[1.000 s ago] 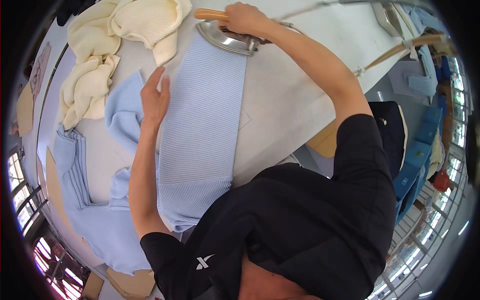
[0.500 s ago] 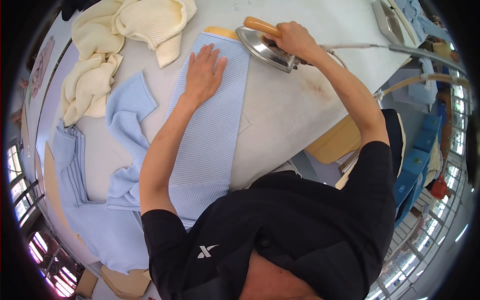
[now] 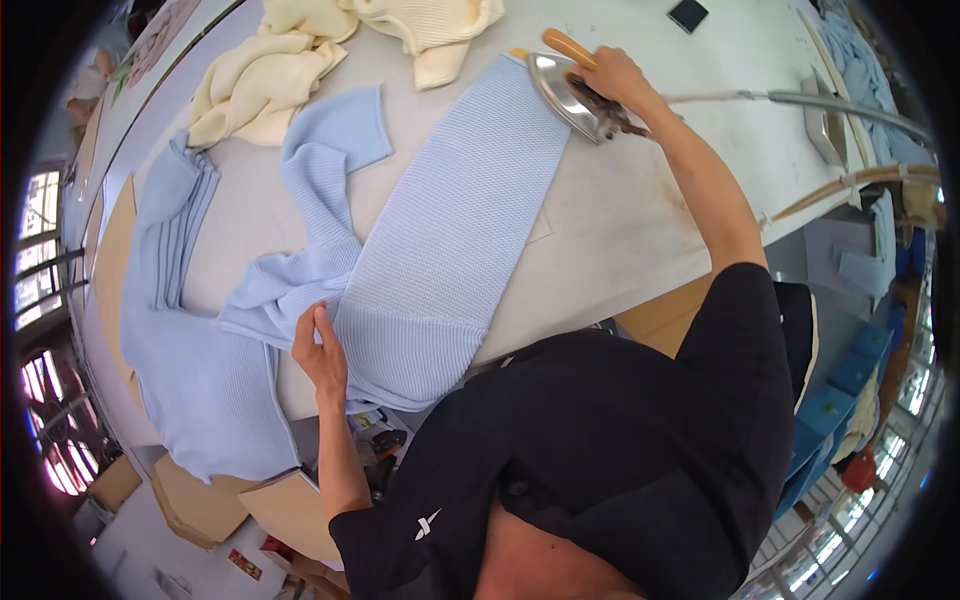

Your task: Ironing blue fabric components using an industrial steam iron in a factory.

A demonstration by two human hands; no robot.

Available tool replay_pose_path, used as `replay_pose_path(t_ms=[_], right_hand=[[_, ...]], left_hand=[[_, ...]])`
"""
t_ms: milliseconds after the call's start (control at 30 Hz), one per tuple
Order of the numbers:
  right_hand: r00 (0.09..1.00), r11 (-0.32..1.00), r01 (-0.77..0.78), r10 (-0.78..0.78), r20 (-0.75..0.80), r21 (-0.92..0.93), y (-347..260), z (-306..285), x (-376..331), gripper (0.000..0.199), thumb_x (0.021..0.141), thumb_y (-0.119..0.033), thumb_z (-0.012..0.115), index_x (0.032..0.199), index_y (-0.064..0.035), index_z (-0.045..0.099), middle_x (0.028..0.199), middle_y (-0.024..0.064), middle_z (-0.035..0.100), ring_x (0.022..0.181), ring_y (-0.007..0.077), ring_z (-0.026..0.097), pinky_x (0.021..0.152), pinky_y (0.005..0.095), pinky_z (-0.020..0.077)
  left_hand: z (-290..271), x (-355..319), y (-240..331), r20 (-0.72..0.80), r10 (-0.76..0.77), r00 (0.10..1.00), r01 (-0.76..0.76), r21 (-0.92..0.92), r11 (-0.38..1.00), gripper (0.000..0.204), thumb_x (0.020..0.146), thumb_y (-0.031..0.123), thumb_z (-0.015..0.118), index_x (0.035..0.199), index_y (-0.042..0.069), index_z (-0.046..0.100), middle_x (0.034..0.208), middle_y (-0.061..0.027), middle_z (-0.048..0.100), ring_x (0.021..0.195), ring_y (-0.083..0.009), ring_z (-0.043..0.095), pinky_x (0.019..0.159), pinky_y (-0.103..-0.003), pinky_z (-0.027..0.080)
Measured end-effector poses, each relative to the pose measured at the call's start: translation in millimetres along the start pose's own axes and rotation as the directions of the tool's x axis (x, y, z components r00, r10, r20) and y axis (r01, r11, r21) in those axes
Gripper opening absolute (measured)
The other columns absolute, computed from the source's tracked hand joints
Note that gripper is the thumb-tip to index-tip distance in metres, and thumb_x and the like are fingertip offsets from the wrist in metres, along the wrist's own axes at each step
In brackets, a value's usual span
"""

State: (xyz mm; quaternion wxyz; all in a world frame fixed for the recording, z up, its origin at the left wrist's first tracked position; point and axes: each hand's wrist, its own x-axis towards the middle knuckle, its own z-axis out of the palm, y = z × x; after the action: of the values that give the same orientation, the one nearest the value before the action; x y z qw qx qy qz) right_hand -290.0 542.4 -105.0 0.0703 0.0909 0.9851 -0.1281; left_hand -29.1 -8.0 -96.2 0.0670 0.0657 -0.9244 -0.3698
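A light blue knitted garment (image 3: pixel 460 190) lies spread slantwise on the pale work table, its ribbed band toward me. A small tip of a yellow board (image 3: pixel 518 54) shows at its far end. My right hand (image 3: pixel 618 80) is wrapped round the wooden handle of a metal iron (image 3: pixel 566 98), which rests by the garment's far right edge. At the near left edge of the ribbed band, my left hand (image 3: pixel 322 358) has its fingers bent against the knit and seems to pinch it; the fingertips are partly hidden. A crumpled blue sleeve (image 3: pixel 320 190) lies to the left.
Another light blue knitted piece (image 3: pixel 200 380) hangs over the table's left edge. Cream knits (image 3: pixel 265 85) are heaped at the far left. A dark phone (image 3: pixel 688 14) and a metal tray (image 3: pixel 825 120) lie at the far right. The iron's hose (image 3: pixel 850 104) runs off right.
My left hand has left the garment's far part and come back to its near left edge. My right hand still grips the iron at the far end. The view has shifted.
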Motion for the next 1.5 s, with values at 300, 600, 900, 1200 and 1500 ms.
replay_pose_path(t_ms=[300, 600, 900, 1200, 1500], right_hand=[[0.997, 0.989, -0.076, 0.078, 0.006, -0.13, 127, 5, -169, 0.043, 0.089, -0.036, 0.072, 0.091, 0.0059, 0.062, 0.077, 0.0178, 0.067, 0.07, 0.0358, 0.066, 0.069, 0.0437, 0.0543], [0.851, 0.87, 0.27, -0.416, -0.32, -0.412, 67, 4, -180, 0.053, 0.092, -0.027, 0.071, 0.135, -0.0005, 0.057, 0.139, 0.0263, 0.056, 0.113, 0.0436, 0.064, 0.097, 0.0468, 0.0518], [0.275, 0.351, 0.931, -0.854, 0.441, 0.099, -275, -62, -202, 0.06, 0.085, -0.029, 0.08, 0.137, -0.0089, 0.058, 0.126, 0.0096, 0.064, 0.117, 0.0238, 0.058, 0.104, 0.0351, 0.0422], [0.409, 0.259, 0.683, -0.91, -0.064, 0.683, -265, -43, -140, 0.016, 0.088, -0.015, 0.079, 0.088, -0.0029, 0.069, 0.071, 0.0022, 0.062, 0.064, 0.0138, 0.053, 0.061, 0.0268, 0.0435], [0.446, 0.265, 0.872, -0.778, -0.442, 0.413, -302, -197, -200, 0.03, 0.09, -0.023, 0.078, 0.107, 0.0014, 0.072, 0.089, 0.0075, 0.074, 0.074, 0.0161, 0.068, 0.07, 0.0232, 0.0554]], left_hand=[[-3, -89, -41, -0.144, -0.202, 0.969, 0.206, 0.012, 0.979, 0.035, 0.099, 0.019, 0.062, 0.123, -0.007, 0.065, 0.114, -0.0196, 0.069, 0.101, -0.0327, 0.065, 0.089, -0.036, 0.051], [-55, -80, -35, 0.261, -0.432, 0.863, 0.491, -0.235, 0.839, 0.023, 0.092, 0.012, 0.069, 0.105, -0.008, 0.069, 0.095, -0.0125, 0.069, 0.086, -0.0218, 0.06, 0.083, -0.033, 0.049], [-126, -68, 70, -0.025, 0.201, 0.979, -0.202, -0.189, 0.961, 0.012, 0.09, 0.007, 0.072, 0.098, -0.001, 0.071, 0.09, -0.005, 0.068, 0.084, -0.0176, 0.059, 0.079, -0.03, 0.047], [-12, -25, 159, -0.762, 0.485, 0.43, -0.568, 0.189, 0.801, 0.028, 0.083, 0.004, 0.072, 0.111, 0.005, 0.073, 0.115, -0.0081, 0.065, 0.107, -0.0251, 0.059, 0.101, -0.043, 0.045], [-98, 66, 64, -0.101, 0.063, 0.993, -0.115, -0.679, 0.725, 0.058, 0.069, 0.016, 0.095, 0.116, -0.006, 0.07, 0.104, -0.0139, 0.076, 0.088, -0.0229, 0.072, 0.081, -0.028, 0.059]])
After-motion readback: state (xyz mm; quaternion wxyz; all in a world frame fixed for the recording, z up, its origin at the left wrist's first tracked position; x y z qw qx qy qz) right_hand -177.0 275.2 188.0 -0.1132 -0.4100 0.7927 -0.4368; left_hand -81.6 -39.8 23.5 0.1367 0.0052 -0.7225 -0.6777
